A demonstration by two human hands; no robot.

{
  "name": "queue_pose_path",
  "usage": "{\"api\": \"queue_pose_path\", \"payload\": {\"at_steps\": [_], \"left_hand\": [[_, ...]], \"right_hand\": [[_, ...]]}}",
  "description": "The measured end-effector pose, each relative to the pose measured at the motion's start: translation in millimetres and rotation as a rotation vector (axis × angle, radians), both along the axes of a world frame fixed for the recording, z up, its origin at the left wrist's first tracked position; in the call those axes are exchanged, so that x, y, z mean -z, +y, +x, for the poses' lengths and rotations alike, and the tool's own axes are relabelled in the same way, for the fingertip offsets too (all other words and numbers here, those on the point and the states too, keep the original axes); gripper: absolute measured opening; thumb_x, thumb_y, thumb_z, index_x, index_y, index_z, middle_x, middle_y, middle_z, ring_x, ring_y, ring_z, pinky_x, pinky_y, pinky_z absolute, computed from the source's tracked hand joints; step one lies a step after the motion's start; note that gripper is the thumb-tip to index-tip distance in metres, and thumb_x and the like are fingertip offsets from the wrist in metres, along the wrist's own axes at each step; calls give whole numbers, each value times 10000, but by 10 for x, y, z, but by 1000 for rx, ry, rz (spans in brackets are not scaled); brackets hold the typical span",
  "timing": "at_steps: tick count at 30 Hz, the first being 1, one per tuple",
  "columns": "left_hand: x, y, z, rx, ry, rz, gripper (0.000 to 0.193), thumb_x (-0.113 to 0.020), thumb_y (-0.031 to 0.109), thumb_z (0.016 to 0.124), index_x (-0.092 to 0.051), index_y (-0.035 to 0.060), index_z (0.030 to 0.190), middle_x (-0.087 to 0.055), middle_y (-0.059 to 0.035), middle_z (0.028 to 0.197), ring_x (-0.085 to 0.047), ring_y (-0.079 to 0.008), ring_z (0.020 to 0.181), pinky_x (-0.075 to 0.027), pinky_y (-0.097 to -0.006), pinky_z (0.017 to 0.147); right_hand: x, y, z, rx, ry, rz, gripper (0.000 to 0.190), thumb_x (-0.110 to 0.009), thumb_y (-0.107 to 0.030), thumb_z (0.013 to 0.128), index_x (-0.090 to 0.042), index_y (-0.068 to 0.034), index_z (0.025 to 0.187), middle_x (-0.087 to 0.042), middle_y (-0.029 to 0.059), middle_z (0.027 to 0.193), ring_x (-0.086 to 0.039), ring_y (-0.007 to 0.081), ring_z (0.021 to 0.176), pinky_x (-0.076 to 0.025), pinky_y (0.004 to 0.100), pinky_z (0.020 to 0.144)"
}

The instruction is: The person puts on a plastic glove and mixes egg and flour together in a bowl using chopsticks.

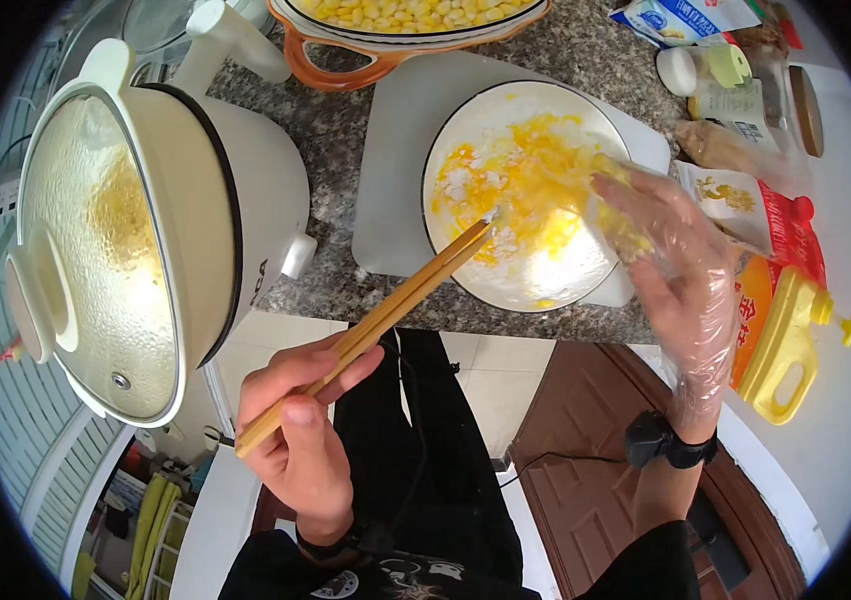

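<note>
My left hand (pixel 301 427) grips a pair of wooden chopsticks (pixel 388 319). Their tips, with white powder on them, reach into a round white bowl (pixel 451 124) with a dark rim. Inside lies a lumpy yellow mixture (pixel 538 169) with patches of white powder. At the bowl's right rim is my right hand (pixel 673 232) in a clear plastic glove, its thumb and fingers apart. Wet yellow mixture clings to the gloved fingers, which are slightly blurred. The bowl rests on a grey board (pixel 388 187) on the speckled stone counter (pixel 335 127).
Left stands a cream electric pot (pixel 268 187) under a fogged glass lid (pixel 106 225). An orange-handled dish (pixel 343 79) of corn kernels (pixel 410 15) sits at the back. Along the right are a red-and-white packet (pixel 763 214), a yellow bottle (pixel 778 349) and several jars and bags.
</note>
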State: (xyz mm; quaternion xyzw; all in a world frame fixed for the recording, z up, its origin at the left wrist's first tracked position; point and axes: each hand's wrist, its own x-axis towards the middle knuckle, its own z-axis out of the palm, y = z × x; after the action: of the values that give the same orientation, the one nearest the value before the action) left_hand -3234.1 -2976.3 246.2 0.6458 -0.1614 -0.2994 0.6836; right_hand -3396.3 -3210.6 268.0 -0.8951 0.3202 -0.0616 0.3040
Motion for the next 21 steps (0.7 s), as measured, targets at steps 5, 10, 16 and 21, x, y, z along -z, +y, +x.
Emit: {"api": "queue_pose_path", "payload": {"at_steps": [5, 10, 16, 21], "left_hand": [[0, 2, 1, 100, -47, 27, 376, -422, 299, 1037, -481, -52, 1158, -582, -221, 1095, -650, -443, 1006, -604, -516, 799], [-7, -16, 0, 119, -46, 21, 373, -421, 295, 1036, -478, -54, 1153, -570, -224, 1107, -646, -445, 1008, -601, -526, 800], [3, -42, -9, 150, -68, 4, 365, -422, 288, 1036, -484, -54, 1147, -579, -232, 1107, -644, -445, 1010, -597, -529, 805], [-3, -59, -6, 129, -80, 25, 362, -427, 280, 1035, -489, -59, 1147, -587, -246, 1116, -643, -443, 1014, -592, -526, 810]], "right_hand": [[57, 108, -57, 112, -218, 197, 466, -674, -8, 766, -657, -72, 1227, -634, 169, 1220, -618, 340, 1106, -484, 368, 944], [155, 93, -47, 10, -144, 110, 647, -756, -92, 736, -566, -115, 1354, -577, 216, 1310, -567, 353, 1190, -432, 401, 1031], [330, 330, 80, -35, 297, -169, 773, -756, -60, 670, -510, -152, 1397, -397, 230, 1452, -453, 397, 1282, -412, 452, 1069], [400, 421, 119, -15, 278, -160, 662, -720, -39, 710, -538, -99, 1343, -476, 208, 1290, -503, 382, 1148, -453, 436, 999]]}}
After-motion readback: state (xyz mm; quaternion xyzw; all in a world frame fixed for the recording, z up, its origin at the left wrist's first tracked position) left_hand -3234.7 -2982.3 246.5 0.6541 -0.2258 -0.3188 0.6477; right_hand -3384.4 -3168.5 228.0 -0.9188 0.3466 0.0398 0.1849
